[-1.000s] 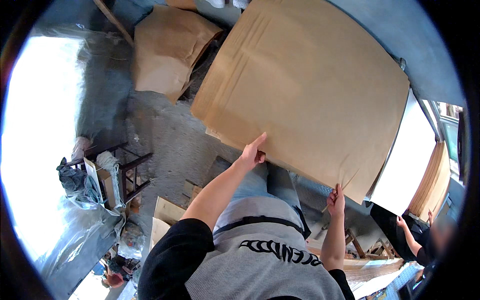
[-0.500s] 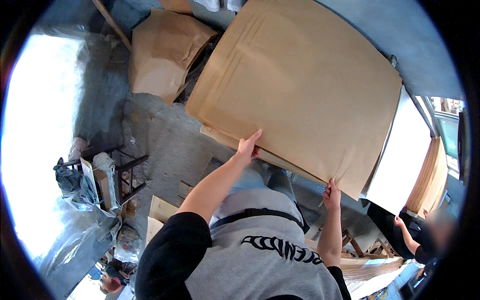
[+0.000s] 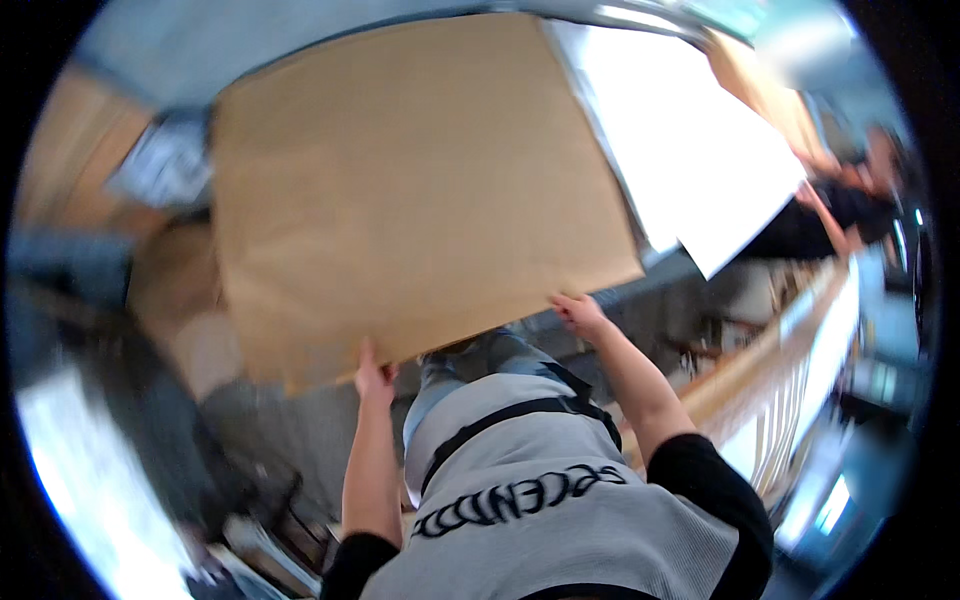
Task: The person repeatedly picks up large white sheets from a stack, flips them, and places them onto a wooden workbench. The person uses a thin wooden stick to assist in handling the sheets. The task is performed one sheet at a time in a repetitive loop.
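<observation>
A large sheet of brown kraft paper (image 3: 420, 190) spreads out in front of me, its near edge slanting up to the right. My left hand (image 3: 373, 380) is closed on that edge toward its left part, thumb on top. Near the right corner, my right hand (image 3: 580, 314) pinches the same edge. Part of the fingers of both hands is hidden under the paper. Along the right side of the brown sheet lies a big white sheet (image 3: 670, 135). Another person's hand (image 3: 806, 192) is at its right corner.
A person in dark clothes (image 3: 790, 225) stands at the right. Behind my right arm runs a long stack of pale boards (image 3: 770, 370). Crumpled brown paper (image 3: 205, 350) lies on the floor at the left, blurred. Clutter sits at the lower left.
My view has swung to the right, so the brown paper now appears further left and turned. Both hands keep hold of its near edge. More of the white sheet shows.
</observation>
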### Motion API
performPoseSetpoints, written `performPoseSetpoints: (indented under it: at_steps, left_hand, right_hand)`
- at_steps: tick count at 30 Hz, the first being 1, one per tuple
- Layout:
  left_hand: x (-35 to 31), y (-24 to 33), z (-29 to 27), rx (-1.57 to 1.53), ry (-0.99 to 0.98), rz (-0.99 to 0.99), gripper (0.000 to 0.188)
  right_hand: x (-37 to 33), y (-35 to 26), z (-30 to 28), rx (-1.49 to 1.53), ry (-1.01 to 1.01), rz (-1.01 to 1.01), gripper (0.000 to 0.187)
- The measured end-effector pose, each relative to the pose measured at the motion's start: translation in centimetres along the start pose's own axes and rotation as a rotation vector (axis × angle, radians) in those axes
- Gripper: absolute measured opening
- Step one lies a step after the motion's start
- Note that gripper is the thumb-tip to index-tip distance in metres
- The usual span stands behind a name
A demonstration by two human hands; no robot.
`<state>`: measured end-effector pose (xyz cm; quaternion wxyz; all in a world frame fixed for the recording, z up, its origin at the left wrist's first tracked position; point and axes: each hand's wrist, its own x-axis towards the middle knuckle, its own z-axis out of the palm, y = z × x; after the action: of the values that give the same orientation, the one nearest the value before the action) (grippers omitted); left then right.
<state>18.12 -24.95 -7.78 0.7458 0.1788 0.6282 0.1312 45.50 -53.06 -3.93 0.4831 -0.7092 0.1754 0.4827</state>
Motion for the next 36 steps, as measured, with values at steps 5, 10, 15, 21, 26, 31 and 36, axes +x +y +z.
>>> performPoseSetpoints:
  at_steps: [5,10,15,21,26,31,36]
  left_hand:
    - [-0.5,-0.1,-0.6,0.066,0.023,-0.006,0.034]
    - [-0.9,0.1,0.4,0.08,0.099,-0.067,0.031]
    - [-0.6,0.8,-0.5,0.133,0.071,-0.043,0.027]
    - [-1.6,1.4,1.6,0.192,0.161,-0.068,0.023]
    - [-1.2,2.0,0.8,0.21,0.234,-0.112,0.025]
    - [-1.3,1.8,0.5,0.254,0.273,-0.059,0.028]
    - [-1.7,1.7,1.6,0.262,0.276,-0.058,0.028]
  right_hand:
    - [0.4,1.0,-1.3,-0.013,0.014,0.035,0.031]
    - [-0.3,0.8,-7.5,0.042,-0.09,-0.065,0.028]
    - [2.2,0.4,-19.0,0.212,0.503,-0.232,0.025]
    - [8.0,0.1,-26.3,-0.019,0.814,-0.228,0.016]
    - [9.8,-1.9,-27.0,-0.374,0.848,-0.199,0.023]
    - [11.5,-1.8,-28.5,-0.427,0.841,-0.149,0.018]
    - [13.0,-1.1,-31.2,-0.177,0.597,-0.138,0.014]
